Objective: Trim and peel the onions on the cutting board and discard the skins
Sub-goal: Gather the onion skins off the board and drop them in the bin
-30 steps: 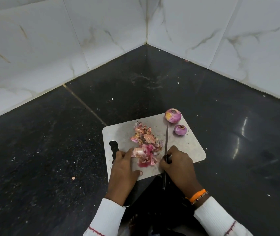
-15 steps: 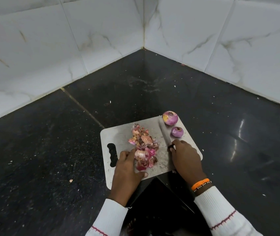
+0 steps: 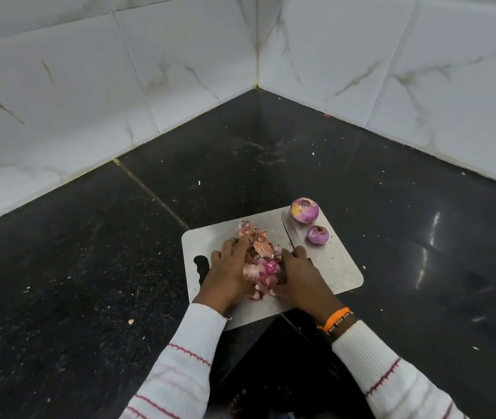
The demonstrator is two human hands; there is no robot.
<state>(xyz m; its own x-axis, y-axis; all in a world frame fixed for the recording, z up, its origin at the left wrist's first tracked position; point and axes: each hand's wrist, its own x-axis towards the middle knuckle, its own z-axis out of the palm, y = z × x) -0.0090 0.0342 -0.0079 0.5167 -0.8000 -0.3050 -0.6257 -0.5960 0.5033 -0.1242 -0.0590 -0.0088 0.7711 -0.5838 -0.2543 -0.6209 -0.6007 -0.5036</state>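
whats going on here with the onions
A person is gathering a pile of onion skins on the cutting board, the left hand and right hand cupped on either side of it. Two peeled onions, a larger one and a smaller one, sit at the board's far corner. A knife lies on the board between pile and onions.

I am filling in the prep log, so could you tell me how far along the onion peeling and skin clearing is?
Done: both onions, the larger onion and smaller onion, sit peeled at the far right of the cutting board, and the knife lies flat. In hand: the left hand and right hand cup the pile of skins from both sides. Left: lifting the skins off and discarding them.
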